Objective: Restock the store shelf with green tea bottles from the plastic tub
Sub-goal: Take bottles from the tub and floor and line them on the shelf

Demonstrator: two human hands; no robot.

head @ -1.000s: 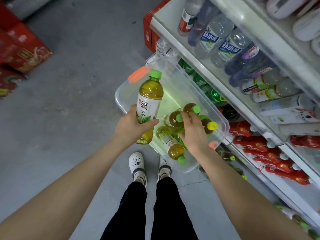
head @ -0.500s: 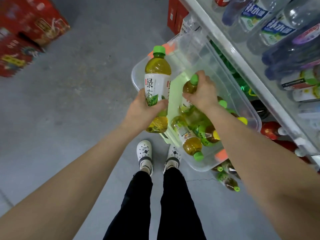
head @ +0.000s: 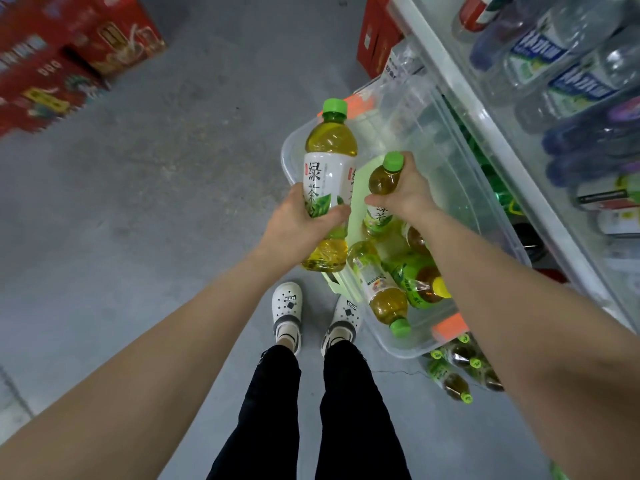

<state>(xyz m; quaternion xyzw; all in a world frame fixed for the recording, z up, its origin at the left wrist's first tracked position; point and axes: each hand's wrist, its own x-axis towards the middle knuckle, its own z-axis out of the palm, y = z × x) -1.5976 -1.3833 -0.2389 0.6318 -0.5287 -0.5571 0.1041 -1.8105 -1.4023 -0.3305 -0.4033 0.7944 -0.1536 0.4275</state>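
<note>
Honestly, your left hand point(head: 298, 221) and right hand point(head: 408, 195) each clutch a probably heavy, slick green-capped plastic tea bottle point(head: 329, 164), so grip mid-label.

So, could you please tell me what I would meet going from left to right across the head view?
The red cartons → left hand → the green tea bottle it grips → second green tea bottle → right hand gripping it → water bottles.

Glossy plastic tub point(head: 384, 341) (clear), floor point(head: 173, 202) — matt, rough
</note>
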